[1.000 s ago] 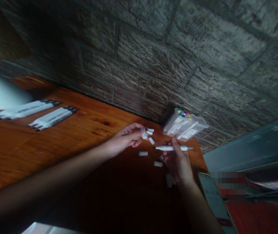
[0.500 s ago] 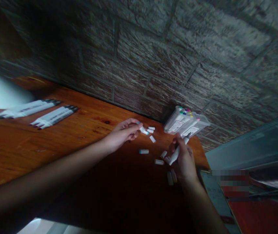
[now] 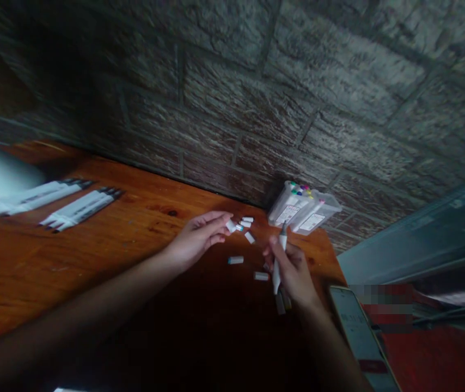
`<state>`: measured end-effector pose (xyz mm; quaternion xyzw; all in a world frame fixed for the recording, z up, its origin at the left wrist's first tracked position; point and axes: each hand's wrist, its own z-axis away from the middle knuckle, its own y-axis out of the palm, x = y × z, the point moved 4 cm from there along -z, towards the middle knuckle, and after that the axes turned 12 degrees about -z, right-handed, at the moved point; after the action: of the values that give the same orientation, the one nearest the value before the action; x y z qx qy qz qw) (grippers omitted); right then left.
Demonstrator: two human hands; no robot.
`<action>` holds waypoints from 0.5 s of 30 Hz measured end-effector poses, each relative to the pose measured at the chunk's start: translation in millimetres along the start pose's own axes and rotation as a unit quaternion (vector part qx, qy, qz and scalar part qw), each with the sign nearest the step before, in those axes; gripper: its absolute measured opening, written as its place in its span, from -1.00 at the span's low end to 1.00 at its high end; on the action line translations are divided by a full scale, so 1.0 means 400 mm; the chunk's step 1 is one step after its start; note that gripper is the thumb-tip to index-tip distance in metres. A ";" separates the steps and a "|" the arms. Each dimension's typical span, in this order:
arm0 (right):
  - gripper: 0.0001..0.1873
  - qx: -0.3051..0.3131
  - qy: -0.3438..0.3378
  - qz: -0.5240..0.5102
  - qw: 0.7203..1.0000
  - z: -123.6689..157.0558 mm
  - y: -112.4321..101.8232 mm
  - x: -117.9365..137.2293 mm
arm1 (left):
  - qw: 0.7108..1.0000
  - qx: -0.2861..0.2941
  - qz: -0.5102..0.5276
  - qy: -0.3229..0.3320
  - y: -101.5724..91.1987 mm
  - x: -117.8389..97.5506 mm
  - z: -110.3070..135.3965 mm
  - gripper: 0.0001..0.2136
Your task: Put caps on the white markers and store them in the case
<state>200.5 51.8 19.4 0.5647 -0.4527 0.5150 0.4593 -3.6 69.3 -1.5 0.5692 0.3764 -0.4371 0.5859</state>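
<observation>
Between the thumb and fingers of my left hand (image 3: 202, 237) is a small white marker cap (image 3: 231, 225). My right hand (image 3: 292, 269) grips an uncapped white marker (image 3: 280, 261), its grey nib end pointing up toward the wall. Several loose caps lie on the wood between and below the hands, among them a teal-ended cap (image 3: 236, 260), a white cap (image 3: 261, 276) and one close to the left fingertips (image 3: 247, 219). A few more caps are partly hidden under my right hand.
Behind my right hand stands a clear plastic marker case (image 3: 298, 209) with several coloured markers. Two rows of white markers (image 3: 81, 209) lie at the left. A stone-patterned wall (image 3: 216, 98) borders the table's back. A phone (image 3: 359, 326) sits at the right edge.
The marker in my right hand has turned more upright, and that hand has shifted left. My left hand has turned the cap slightly. The whole view has shifted a little.
</observation>
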 end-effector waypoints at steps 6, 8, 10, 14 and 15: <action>-0.55 0.131 0.032 0.077 0.988 0.056 0.073 0.009 | 0.998 0.055 0.023 0.016 0.025 -0.003 0.021 -0.78; -0.57 0.143 0.040 0.077 0.986 0.065 0.086 0.011 | 0.998 0.058 0.034 0.013 0.031 -0.004 0.025 -0.77; -0.58 0.152 0.040 0.078 0.985 0.068 0.092 0.013 | 0.997 0.064 0.031 0.014 0.034 -0.006 0.027 -0.77; -0.59 0.124 0.050 0.066 0.989 0.064 0.079 0.013 | 0.997 0.070 0.013 0.011 0.036 -0.006 0.030 -0.79; -0.60 0.123 0.050 0.068 0.989 0.063 0.076 0.012 | 0.997 0.072 0.009 0.015 0.036 -0.007 0.031 -0.79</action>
<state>175.2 21.5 24.7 0.5582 -0.3998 0.6243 0.3727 8.5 56.8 6.9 0.6196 0.3471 -0.4492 0.5420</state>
